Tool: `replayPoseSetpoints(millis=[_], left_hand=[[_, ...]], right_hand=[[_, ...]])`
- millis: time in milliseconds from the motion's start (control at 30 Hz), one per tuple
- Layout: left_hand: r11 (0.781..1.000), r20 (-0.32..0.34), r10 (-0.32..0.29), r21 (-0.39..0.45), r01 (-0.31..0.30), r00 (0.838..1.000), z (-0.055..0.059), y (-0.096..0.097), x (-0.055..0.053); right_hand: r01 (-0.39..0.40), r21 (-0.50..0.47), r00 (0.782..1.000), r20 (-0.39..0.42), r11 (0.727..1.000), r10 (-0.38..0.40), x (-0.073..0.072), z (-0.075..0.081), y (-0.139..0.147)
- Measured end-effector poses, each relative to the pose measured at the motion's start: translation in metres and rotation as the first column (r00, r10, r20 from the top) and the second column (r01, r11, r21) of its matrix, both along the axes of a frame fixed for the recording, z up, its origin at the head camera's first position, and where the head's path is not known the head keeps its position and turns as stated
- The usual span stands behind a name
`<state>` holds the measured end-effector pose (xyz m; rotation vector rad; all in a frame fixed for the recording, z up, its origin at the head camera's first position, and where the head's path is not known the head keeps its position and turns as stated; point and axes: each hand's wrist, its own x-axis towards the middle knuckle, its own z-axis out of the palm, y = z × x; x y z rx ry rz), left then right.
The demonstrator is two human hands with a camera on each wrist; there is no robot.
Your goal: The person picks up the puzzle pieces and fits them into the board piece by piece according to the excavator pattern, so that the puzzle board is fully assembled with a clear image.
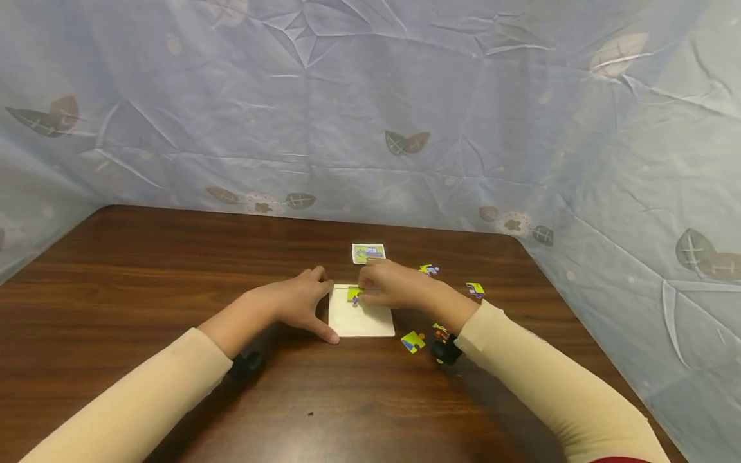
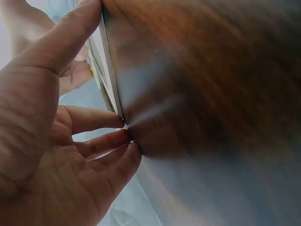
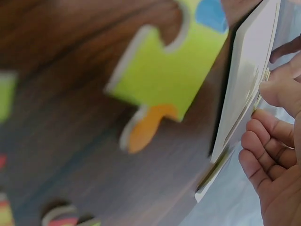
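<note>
A white square puzzle board (image 1: 361, 323) lies on the table in front of me. My left hand (image 1: 298, 302) holds its left side, thumb at the near corner and fingertips at the far corner. The left wrist view shows the board edge-on (image 2: 109, 70) between thumb and index finger. My right hand (image 1: 390, 284) reaches over the board from the right. Its thumb and index finger pinch a green-yellow puzzle piece (image 1: 353, 294) at the board's upper left part. In the right wrist view only a thin yellow edge shows between those fingers; the hand (image 3: 277, 141) hides the rest.
A small picture card (image 1: 368, 251) lies beyond the board. Loose puzzle pieces lie to the right: a green one (image 1: 413, 342), a red-yellow one (image 1: 441, 331) by the right wrist, and two farther back (image 1: 429, 269). A patterned curtain (image 1: 359, 128) hangs behind the table.
</note>
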<state>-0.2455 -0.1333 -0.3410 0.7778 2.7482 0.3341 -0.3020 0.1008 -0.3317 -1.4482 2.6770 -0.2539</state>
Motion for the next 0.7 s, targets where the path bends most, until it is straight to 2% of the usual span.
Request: replayPoseSetpoints(millis=[267,467,700], left_hand=[[1.000,-0.012,-0.007,-0.013,0.007,1.000,0.001,0.001,0.000],[1.000,-0.017,-0.007,-0.005,0.007,1.000,0.000,0.001,0.003],[1.000,-0.026,-0.008,-0.013,0.007,1.000,0.002,0.002,0.003]], right_hand=[[0.004,0.046,1.000,0.010,0.999,-0.005,0.002,-0.001,-0.015],[-0.017,0.035,1.000,0.002,0.999,0.017,0.002,-0.009,-0.020],[-0.032,0.019,0.999,-0.025,0.999,0.033,0.004,-0.007,-0.021]])
